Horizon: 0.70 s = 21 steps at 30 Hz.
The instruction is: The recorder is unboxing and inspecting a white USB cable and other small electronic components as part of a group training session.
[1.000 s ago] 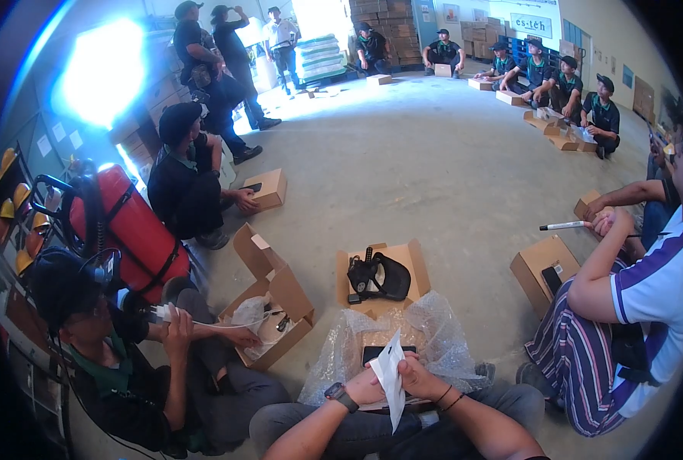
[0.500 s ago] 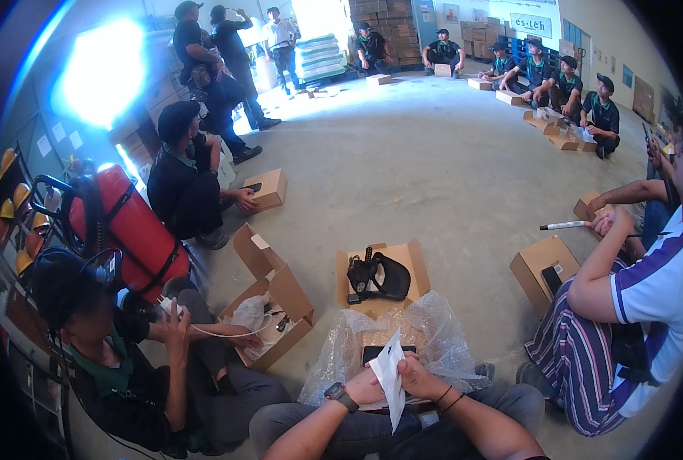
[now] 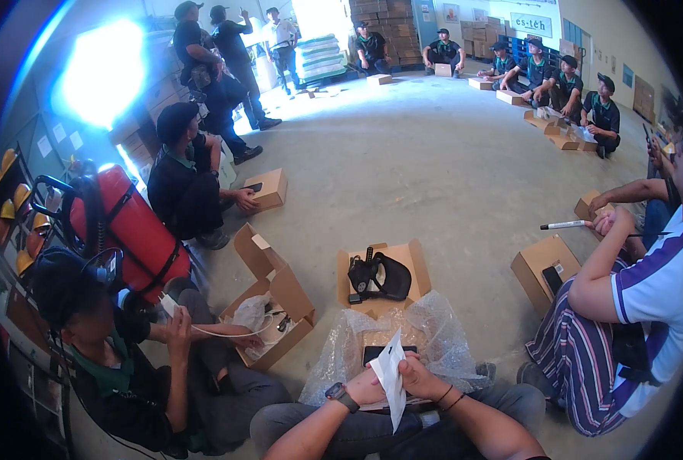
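Note:
A thin white paper packet [image 3: 390, 377] stands tilted between my hands, over my lap. My right hand [image 3: 420, 379] pinches it from the right, thumb on the near face. Against its left side is my left hand [image 3: 366, 388], closed around the packet, with most of its fingers hidden behind it. Just beyond lies a dark flat device [image 3: 387, 353], partly covered by my hands, on bubble wrap [image 3: 334, 366] spread over an open cardboard box [image 3: 420, 263]. A black cap-like headgear with straps and a cable [image 3: 380, 276] rests on the box's far flap.
At left, a seated person holds a white charger [image 3: 170, 303] with a cable, beside an open box [image 3: 292, 295] and a red tank [image 3: 138, 230]. To the right, another person sits by a closed box [image 3: 542, 268] and holds a marker [image 3: 564, 225]. More people ring the concrete floor [image 3: 403, 161].
My hands and the packet stay nearly still. At left, the seated person's hand with the charger has shifted slightly. A standing person at the back has moved a raised hand a little.

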Available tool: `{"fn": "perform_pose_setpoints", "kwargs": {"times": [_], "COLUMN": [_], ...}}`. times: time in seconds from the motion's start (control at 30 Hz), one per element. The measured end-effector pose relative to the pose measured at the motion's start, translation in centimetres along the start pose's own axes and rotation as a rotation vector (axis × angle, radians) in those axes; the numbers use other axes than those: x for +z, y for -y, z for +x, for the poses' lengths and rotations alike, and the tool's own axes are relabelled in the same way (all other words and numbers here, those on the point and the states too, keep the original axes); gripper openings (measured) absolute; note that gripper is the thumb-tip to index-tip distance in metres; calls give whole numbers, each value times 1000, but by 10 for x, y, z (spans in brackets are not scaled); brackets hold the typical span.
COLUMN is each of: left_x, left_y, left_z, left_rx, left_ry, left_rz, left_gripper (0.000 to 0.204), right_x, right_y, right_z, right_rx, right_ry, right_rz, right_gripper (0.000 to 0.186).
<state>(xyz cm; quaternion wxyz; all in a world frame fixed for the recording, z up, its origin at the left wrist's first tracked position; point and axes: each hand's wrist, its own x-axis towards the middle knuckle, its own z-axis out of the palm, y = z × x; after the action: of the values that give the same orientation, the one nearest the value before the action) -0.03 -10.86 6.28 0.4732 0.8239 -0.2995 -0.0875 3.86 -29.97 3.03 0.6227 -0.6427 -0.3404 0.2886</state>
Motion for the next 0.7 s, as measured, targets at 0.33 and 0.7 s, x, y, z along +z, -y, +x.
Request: {"fn": "perform_pose_setpoints", "kwargs": {"times": [0.33, 0.7], "left_x": [1, -6], "left_y": [-1, -15], "left_z": [2, 3], "left_rx": [4, 15], "left_ry": [-32, -12], "left_rz": [-41, -71], "left_gripper": [62, 66], "right_x": [0, 1], "right_y": [12, 18], "right_z": [1, -3], "right_rx": [-95, -29], "right_ry": [-43, -22], "right_rz": [64, 147], "right_gripper": [87, 85]}}
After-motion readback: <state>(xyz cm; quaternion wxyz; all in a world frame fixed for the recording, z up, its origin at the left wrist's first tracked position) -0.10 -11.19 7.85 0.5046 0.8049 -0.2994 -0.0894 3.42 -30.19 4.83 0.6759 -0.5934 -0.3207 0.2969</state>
